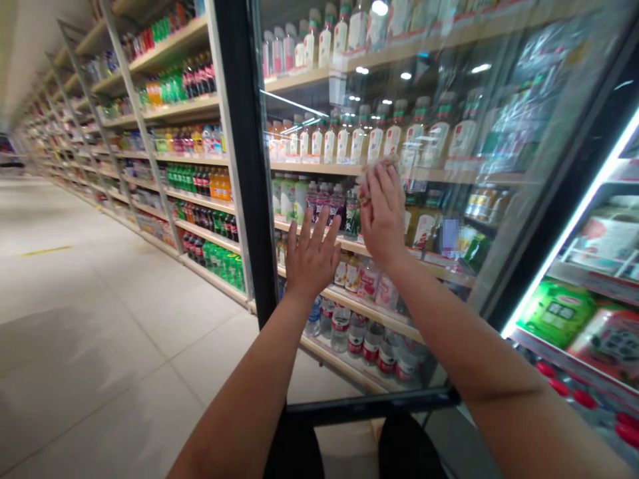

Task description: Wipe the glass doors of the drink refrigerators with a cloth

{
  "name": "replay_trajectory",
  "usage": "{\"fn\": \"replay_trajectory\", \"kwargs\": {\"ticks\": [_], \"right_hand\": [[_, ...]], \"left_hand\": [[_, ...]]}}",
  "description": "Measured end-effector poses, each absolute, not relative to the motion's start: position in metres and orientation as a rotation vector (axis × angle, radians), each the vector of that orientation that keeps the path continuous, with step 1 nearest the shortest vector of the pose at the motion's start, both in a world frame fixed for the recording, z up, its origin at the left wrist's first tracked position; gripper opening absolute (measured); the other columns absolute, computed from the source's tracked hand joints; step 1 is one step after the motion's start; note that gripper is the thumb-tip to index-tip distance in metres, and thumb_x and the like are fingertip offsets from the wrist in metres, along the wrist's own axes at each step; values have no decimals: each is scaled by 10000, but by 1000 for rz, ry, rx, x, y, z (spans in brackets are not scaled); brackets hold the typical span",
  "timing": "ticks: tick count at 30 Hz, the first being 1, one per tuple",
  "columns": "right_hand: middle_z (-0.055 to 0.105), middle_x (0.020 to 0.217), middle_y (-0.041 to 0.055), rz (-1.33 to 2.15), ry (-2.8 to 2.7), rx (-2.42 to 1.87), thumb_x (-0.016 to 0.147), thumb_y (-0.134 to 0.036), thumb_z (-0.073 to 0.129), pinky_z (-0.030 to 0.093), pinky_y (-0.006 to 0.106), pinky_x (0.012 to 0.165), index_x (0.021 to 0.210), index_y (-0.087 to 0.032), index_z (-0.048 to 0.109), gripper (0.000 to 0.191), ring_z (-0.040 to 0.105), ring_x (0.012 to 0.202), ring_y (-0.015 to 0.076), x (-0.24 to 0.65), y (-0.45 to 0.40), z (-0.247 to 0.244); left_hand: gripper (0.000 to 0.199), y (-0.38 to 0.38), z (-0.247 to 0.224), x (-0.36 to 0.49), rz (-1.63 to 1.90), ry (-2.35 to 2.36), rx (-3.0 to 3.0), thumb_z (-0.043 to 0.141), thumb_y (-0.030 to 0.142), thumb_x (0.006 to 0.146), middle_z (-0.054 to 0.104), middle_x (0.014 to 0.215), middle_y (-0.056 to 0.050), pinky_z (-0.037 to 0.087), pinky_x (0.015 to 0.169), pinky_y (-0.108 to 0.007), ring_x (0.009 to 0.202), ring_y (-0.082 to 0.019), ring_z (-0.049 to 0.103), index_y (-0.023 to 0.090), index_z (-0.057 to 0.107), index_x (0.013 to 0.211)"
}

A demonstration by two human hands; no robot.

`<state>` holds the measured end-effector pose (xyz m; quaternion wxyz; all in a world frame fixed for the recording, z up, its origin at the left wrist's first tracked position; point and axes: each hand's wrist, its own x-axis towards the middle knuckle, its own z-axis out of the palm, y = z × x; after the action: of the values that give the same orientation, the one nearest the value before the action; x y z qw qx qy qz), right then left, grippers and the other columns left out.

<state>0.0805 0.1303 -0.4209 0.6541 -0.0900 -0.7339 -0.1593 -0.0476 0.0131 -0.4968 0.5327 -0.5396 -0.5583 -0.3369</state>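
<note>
A glass door (319,100) in a black frame (248,153) stands swung out in front of me. My left hand (312,256) lies against the lower left part of the glass, its fingers spread. Higher up and to the right, my right hand (383,213) presses a crumpled, pale cloth (379,174) to the pane. Only the edges of the cloth show past the fingers. Behind the glass, rows of bottles (358,143) are visible on wooden shelves, and reflections of ceiling lights lie over them.
At the right is the lit cooler interior with a green package (556,311) and red-capped bottles (584,399). Long shelves of drinks (200,179) run away on the left beside a tiled floor (100,332). The door's bottom bar (372,404) is just above my knees.
</note>
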Motion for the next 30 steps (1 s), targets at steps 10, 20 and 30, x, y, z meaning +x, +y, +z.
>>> {"fn": "replay_trajectory", "kwargs": {"ticks": [10,20,30], "right_hand": [[387,1605,44,-353,-1810,-215,1020,-243,244,182,496,1310,1574,-255,333,562,197,1570,202,72,116,-406],[331,1633,55,-275,-1622,-286,1002,-243,262,153,557,1302,1578,-221,322,580,143,1582,237,105,151,-392],[303,1654,59,-292,-1532,-350,1001,-223,302,162,509,1314,1590,-217,301,589,165,1579,231,147,190,-373]], "left_hand": [[646,13,-498,-48,-820,-1324,-1292,533,268,1005,287,1641,-72,104,1286,-534,1564,-271,116,250,301,1608],[619,12,-496,-47,-798,-1329,-1276,530,293,1011,306,1635,-82,106,1284,-530,1564,-276,114,240,335,1596],[626,15,-496,-49,-801,-1309,-1263,529,301,1002,305,1634,-85,135,1275,-548,1562,-287,137,242,337,1595]]}}
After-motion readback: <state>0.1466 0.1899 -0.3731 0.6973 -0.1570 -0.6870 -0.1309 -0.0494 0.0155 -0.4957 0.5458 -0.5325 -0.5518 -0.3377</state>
